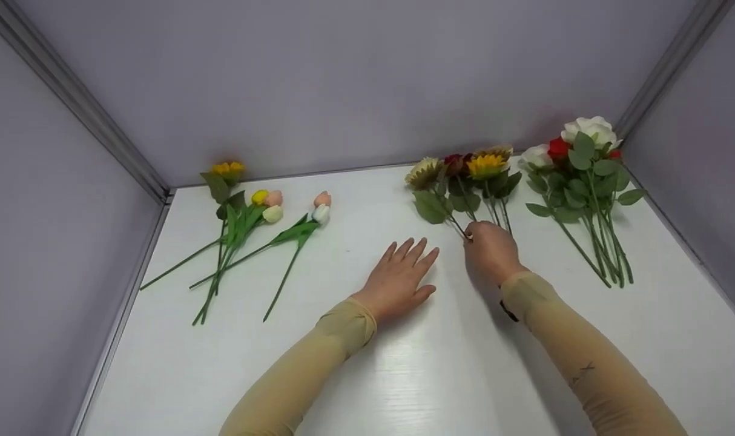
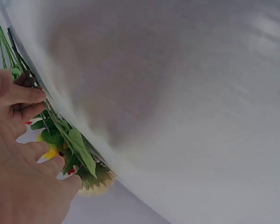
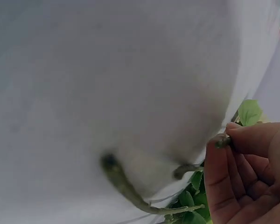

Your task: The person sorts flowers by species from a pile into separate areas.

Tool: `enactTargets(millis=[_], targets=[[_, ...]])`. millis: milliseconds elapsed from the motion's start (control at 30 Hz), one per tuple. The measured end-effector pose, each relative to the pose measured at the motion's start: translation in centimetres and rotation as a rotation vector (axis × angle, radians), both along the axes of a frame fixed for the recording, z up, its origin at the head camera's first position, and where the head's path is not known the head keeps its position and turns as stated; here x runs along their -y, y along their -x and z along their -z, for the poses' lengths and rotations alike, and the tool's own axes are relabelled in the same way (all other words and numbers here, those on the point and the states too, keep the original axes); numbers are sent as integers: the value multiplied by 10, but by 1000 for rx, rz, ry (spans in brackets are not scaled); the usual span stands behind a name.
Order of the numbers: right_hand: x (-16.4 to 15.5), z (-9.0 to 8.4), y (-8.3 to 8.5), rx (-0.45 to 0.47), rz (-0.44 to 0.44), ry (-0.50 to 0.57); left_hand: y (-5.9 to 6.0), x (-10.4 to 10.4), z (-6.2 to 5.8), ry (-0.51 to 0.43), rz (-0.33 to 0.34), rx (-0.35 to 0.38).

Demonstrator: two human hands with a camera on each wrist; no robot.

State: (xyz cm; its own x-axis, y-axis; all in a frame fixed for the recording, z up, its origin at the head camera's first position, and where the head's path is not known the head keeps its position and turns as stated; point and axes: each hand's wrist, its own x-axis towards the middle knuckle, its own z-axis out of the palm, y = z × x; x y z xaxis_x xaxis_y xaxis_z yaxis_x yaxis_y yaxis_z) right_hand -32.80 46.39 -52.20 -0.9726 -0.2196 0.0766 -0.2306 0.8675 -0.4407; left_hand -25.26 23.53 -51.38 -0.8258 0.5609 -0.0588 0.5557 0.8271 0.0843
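My right hand (image 1: 471, 235) pinches the stem end of one flower in a bunch of sunflowers (image 1: 464, 175) that lies on the white table (image 1: 440, 375) at the middle back. In the right wrist view my fingertips (image 3: 242, 140) pinch the green stem end (image 3: 222, 142), and two other stem ends (image 3: 123, 184) lie bare on the table beside it. My left hand (image 1: 411, 264) rests flat on the table with its fingers spread, just left of the right hand and holding nothing. The left wrist view shows my left hand (image 2: 18, 186) beside the sunflower leaves (image 2: 77, 149).
A bunch of white and red roses (image 1: 585, 175) lies at the back right. Several tulips (image 1: 264, 221) and one sunflower (image 1: 228, 171) lie at the back left. Grey walls (image 1: 343, 79) close in the table behind and at both sides.
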Motion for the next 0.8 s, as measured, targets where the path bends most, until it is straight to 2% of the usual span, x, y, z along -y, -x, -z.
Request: enactTargets(millis=[367,667,800], targets=[[-4,3,-1,-3,-1,9,-1,-2,1,-36,0,69],[-5,3,-1,11,-2,31,0,4,1,-37,-14,68],[-3,1,-3,-10,-7,48,2,12,0,-61,-37,78]])
